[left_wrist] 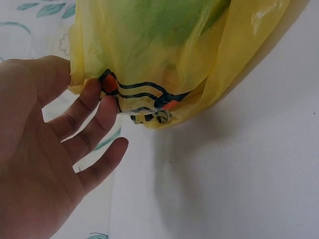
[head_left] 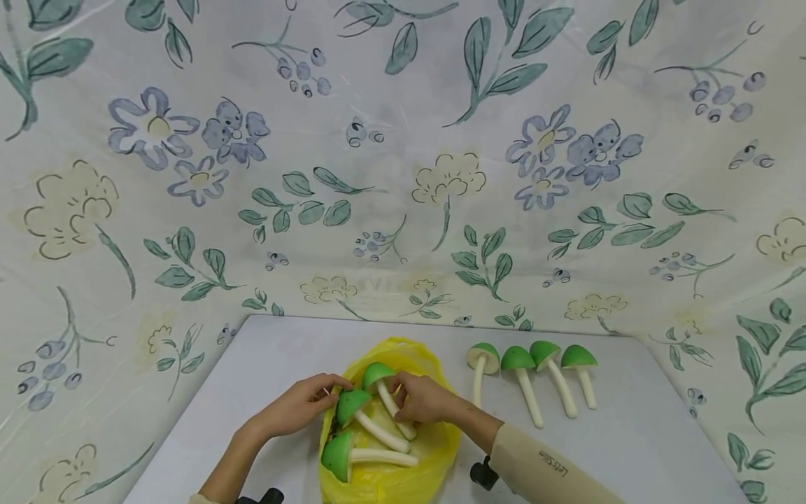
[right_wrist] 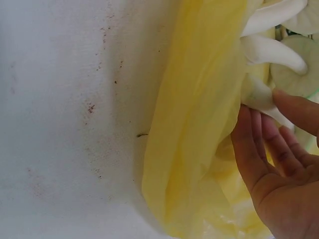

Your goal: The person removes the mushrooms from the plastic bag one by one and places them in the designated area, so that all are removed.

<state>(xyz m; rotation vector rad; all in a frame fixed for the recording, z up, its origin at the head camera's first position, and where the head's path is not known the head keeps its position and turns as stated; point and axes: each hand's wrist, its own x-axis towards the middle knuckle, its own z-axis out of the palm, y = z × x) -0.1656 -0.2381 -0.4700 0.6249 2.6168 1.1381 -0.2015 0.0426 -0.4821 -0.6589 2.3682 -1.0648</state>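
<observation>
Three green-capped mushrooms [head_left: 380, 430] are resting in the yellow bag [head_left: 434, 451]; the right hand [head_left: 425, 400] is pinching one by its stem [head_left: 387, 400], while the left hand [head_left: 302, 404], half open, is seemingly pinching the bag's rim [left_wrist: 78, 69].

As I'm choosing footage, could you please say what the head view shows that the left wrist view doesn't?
Only the head view shows the right hand gripping a green-capped mushroom and four others on the table. Only the left wrist view clearly shows the red-and-black print on the yellow bag. Both share the bag, left hand, table and floral backdrop.
</observation>
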